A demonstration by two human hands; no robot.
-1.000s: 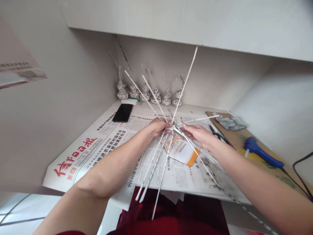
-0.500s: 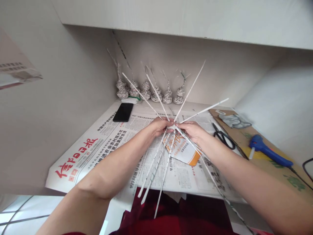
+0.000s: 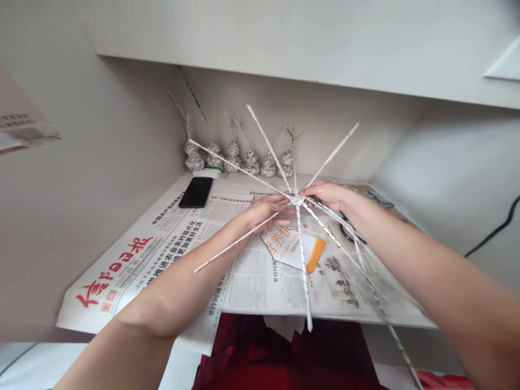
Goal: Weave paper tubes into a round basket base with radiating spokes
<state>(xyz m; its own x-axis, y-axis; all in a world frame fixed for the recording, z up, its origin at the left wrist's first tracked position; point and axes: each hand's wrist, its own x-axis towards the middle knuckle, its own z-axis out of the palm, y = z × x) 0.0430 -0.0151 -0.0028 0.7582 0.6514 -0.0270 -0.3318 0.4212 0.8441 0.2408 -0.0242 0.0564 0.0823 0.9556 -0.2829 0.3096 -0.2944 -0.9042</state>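
Note:
A star of rolled-paper strips [image 3: 298,199] is raised over the newspaper, its spokes spreading from a small woven centre. My right hand [image 3: 327,194] pinches this centre from the right, with thumb and fingers closed at its edge. On the other side, my left hand [image 3: 268,210] has its fingers stretched out and apart, the upper fingertips at the centre's left edge. One spoke crosses in front of that hand, pointing down to the left. A longer dark-speckled strip trails down past my right forearm. Under the star lies a cut piece of printed card [image 3: 294,250], white and orange.
Newspaper [image 3: 174,271] covers the tabletop. Several woven paper gourds [image 3: 251,162] line the back wall, near a black phone [image 3: 195,193]. Scissors [image 3: 347,230] are partly hidden behind my right forearm. A grey cloth [image 3: 377,199] lies at the right, and a shelf panel [image 3: 284,49] overhangs.
The star has turned and its spokes point in new directions. My left fingers have loosened and spread. The view has shifted, so the blue glue gun no longer shows.

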